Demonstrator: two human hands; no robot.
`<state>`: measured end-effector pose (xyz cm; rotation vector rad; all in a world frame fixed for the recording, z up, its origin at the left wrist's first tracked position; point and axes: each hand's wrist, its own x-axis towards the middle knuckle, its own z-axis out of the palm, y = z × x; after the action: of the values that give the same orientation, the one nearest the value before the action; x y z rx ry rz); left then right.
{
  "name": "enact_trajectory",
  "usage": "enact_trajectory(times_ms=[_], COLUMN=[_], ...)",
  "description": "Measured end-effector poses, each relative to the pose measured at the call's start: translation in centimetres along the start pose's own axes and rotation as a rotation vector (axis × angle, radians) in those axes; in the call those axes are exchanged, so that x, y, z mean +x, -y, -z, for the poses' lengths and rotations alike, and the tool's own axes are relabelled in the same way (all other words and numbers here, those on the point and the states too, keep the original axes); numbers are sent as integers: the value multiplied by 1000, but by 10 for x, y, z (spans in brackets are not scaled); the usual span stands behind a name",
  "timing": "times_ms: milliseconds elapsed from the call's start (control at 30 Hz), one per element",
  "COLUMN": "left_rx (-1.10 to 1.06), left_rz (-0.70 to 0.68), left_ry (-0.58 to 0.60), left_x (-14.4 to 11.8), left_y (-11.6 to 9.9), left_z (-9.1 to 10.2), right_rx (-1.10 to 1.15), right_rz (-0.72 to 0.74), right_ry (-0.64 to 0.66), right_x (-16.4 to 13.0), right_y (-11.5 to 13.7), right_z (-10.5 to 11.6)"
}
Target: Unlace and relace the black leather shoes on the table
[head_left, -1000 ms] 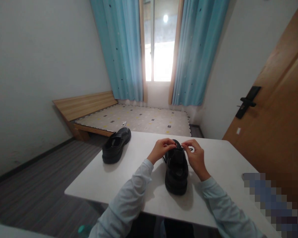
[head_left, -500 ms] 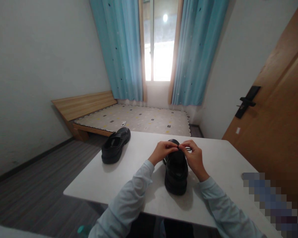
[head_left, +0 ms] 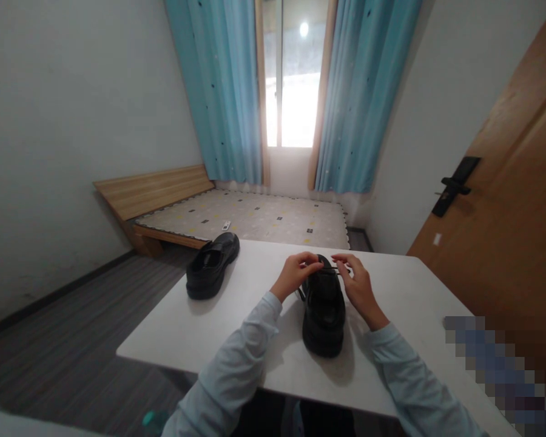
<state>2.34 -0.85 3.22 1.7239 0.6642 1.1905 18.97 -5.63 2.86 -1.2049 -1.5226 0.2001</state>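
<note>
A black shoe (head_left: 324, 325) stands on the white table with its heel toward me and its toe pointing away. Over its front part a thin black shoelace (head_left: 331, 268) runs sideways between my two hands. My left hand (head_left: 296, 274) pinches the lace on the left side of the shoe. On the other side my right hand (head_left: 355, 285) has the lace between thumb and fingers, its index fingertip lifted off. Part of the shoe's toe is covered by my fingers. The matching black shoe (head_left: 209, 273) rests at the table's far left, touched by neither hand.
The white table (head_left: 236, 340) lies before me. Behind it are a bed with a patterned mattress (head_left: 264, 215) and a small white object (head_left: 226, 225) on it. A brown door (head_left: 505, 200) stands at right. A teal-capped item (head_left: 155, 420) is low at left.
My hands have moved apart from where their fingertips met over the shoe. The lace now stretches between them, and my right index finger has lifted. The other shoe has stayed put.
</note>
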Motion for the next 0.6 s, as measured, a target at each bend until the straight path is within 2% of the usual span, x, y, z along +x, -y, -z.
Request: enact_trajectory(times_ms=[167, 433, 600], left_rx=[-66, -116, -192], left_rz=[5, 37, 67], left_ry=[-118, -151, -156], left_x=[4, 5, 6], left_y=[-1, 3, 7], left_z=[4, 5, 5], right_rx=[5, 102, 63], right_rz=[-148, -332, -336], right_ry=[98, 356, 311], right_x=[10, 12, 14], right_y=[-22, -38, -41], right_z=[10, 24, 27])
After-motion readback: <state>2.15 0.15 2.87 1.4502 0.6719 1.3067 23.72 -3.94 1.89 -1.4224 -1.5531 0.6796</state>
